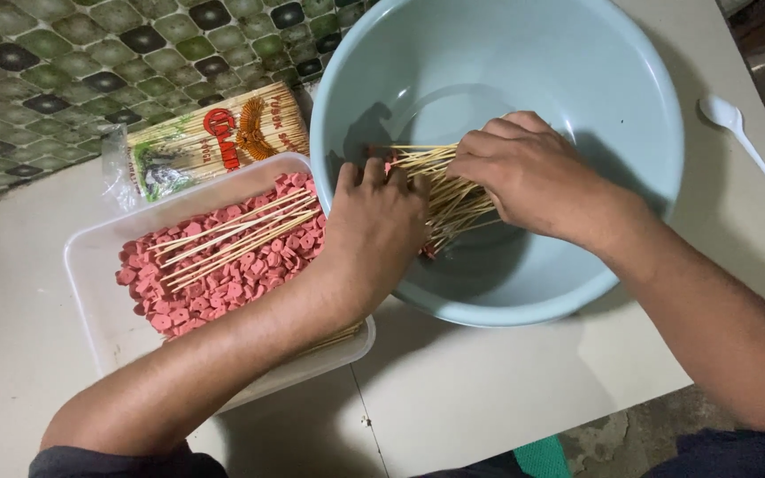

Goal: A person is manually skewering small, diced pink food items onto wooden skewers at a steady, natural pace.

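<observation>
the bundle's middle is hidden under both hands, and the bowl (577,53) is cut off at the top. a pale desk (453,398) meets green tiled floor. the skewers (440,181) lie inside the bowl, left hand (374,226) fingers pressed over them, right hand (524,173) fingers curled closed around them.

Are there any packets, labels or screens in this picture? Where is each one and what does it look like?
Packet of bamboo skewers: lies on the table behind the white tray, left of the pale blue bowl; long clear plastic bag, sticks showing through.
Its label: across the packet's middle; red and orange emblem with a winged figure, green and white patch at the left end.
No signs or screens in view.
</observation>
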